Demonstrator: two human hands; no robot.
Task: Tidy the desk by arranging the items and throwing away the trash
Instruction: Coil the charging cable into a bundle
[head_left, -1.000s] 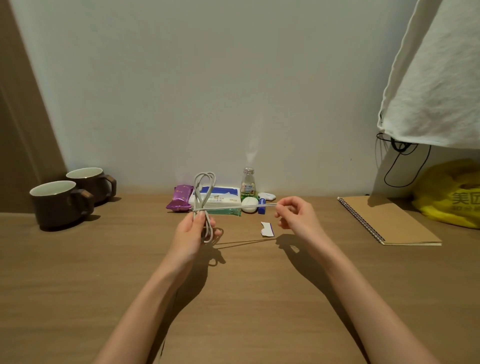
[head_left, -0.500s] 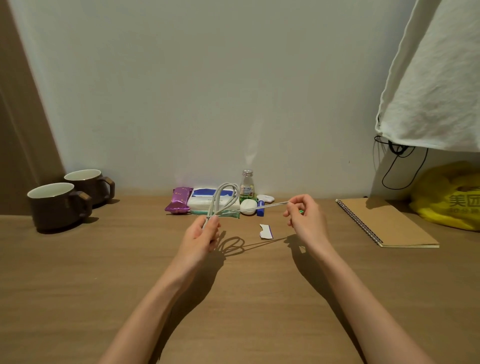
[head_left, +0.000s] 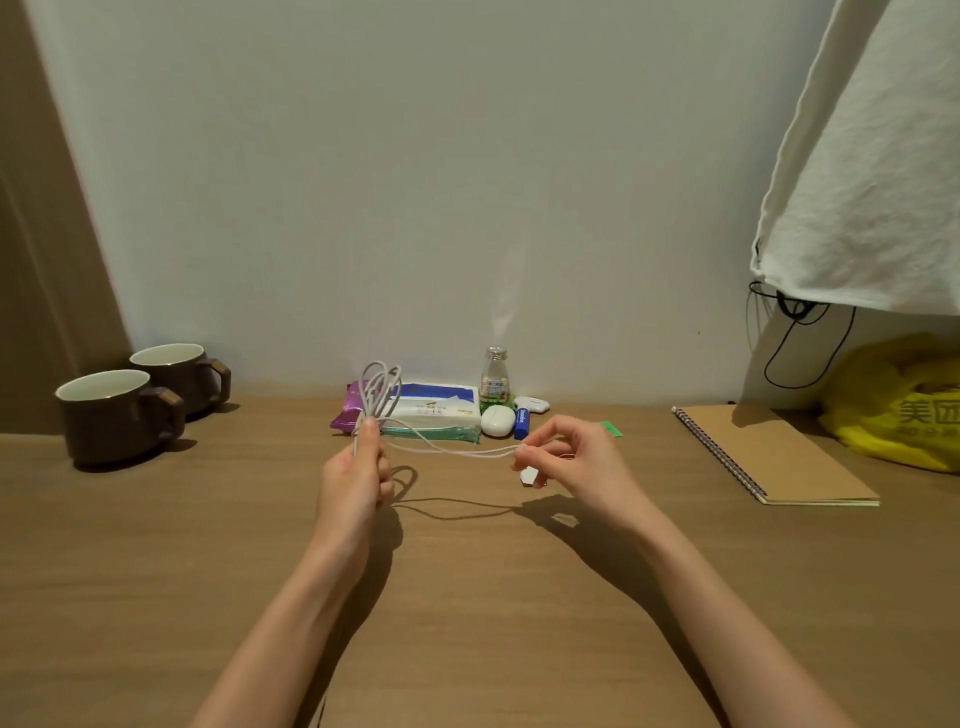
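Wooden desk (head_left: 467, 597), yellow bag (head_left: 893, 410) lettered 美; left hand (head_left: 356, 483) and right hand (head_left: 576, 462), fingers (head_left: 370, 432) tight on white cable (head_left: 376, 397).

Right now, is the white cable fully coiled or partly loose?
Partly loose. The cable loops above the left hand; slack strands run to the right hand.

White cloth (head_left: 872, 182), perhaps a curtain
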